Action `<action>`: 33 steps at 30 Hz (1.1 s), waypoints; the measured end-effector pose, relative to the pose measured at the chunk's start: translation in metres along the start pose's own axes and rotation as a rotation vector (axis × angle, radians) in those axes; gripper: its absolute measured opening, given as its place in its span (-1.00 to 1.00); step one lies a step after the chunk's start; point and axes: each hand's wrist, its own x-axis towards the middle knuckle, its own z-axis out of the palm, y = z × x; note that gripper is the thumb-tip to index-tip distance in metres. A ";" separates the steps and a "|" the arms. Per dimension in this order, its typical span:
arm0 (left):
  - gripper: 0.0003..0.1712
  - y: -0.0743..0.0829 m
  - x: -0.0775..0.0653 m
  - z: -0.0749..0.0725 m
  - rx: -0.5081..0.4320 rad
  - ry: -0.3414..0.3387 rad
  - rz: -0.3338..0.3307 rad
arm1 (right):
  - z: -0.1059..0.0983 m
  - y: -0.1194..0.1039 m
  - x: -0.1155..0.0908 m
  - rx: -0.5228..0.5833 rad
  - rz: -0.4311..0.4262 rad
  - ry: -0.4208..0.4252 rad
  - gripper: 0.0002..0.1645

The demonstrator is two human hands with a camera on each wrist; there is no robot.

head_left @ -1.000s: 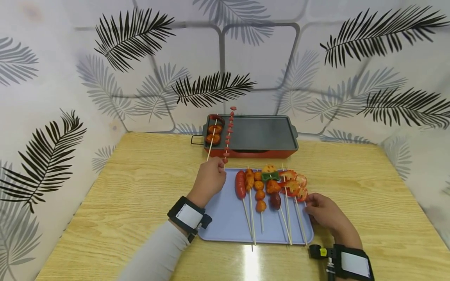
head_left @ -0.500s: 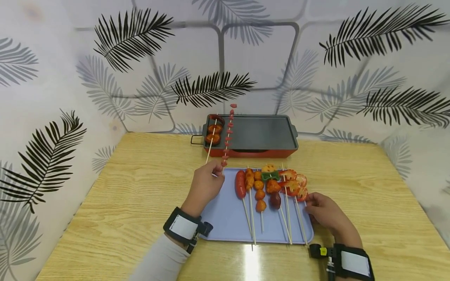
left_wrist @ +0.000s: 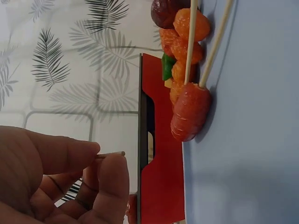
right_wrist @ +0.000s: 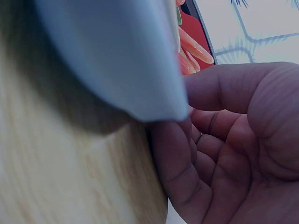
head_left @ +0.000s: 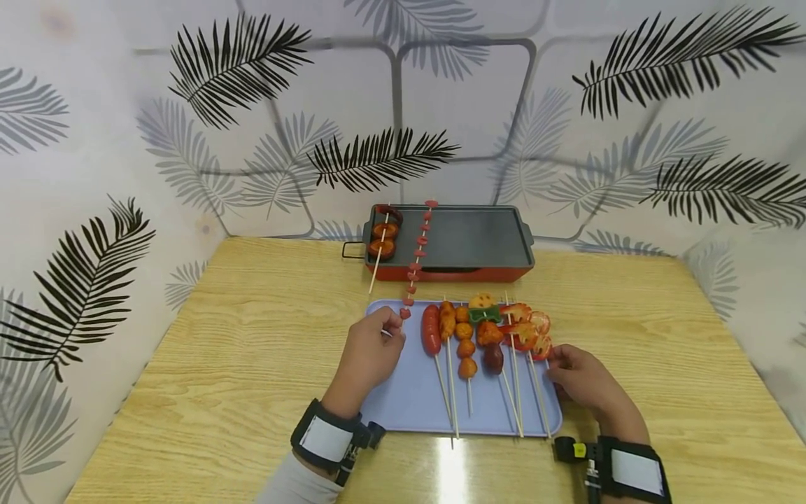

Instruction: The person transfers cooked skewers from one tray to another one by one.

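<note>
My left hand (head_left: 371, 350) pinches the bare stick of a skewer (head_left: 419, 253) strung with several small red meat pieces. The skewer slants up from the tray's left side and overlaps the grill pan (head_left: 472, 238); whether it touches the pan I cannot tell. In the left wrist view the stick's end (left_wrist: 117, 154) pokes out between thumb and finger. My right hand (head_left: 585, 381) grips the right edge of the lavender tray (head_left: 403, 406), thumb and fingers on its rim (right_wrist: 180, 109). On the tray lie a sausage skewer (head_left: 431, 330), a ball skewer (head_left: 466, 350) and several others.
A skewer with round browned slices (head_left: 383, 239) lies at the pan's left end, its stick over the front edge. The pan's wire handle (head_left: 352, 250) juts out left. Tomato-like slices (head_left: 540, 336) lie close to my right hand. A patterned wall (head_left: 403, 91) stands behind the table.
My left hand has drawn back slightly toward me, bringing the meat skewer down and its tip to the right over the pan. My right hand stays on the tray edge.
</note>
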 end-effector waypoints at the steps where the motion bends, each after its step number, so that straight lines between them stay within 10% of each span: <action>1: -0.95 0.000 -0.001 -0.001 -0.002 -0.001 0.000 | 0.000 0.000 0.000 -0.001 0.000 0.000 -0.63; 33: -0.84 -0.016 -0.055 -0.011 0.095 -0.273 -0.018 | 0.001 0.001 0.001 -0.006 0.011 -0.007 -0.63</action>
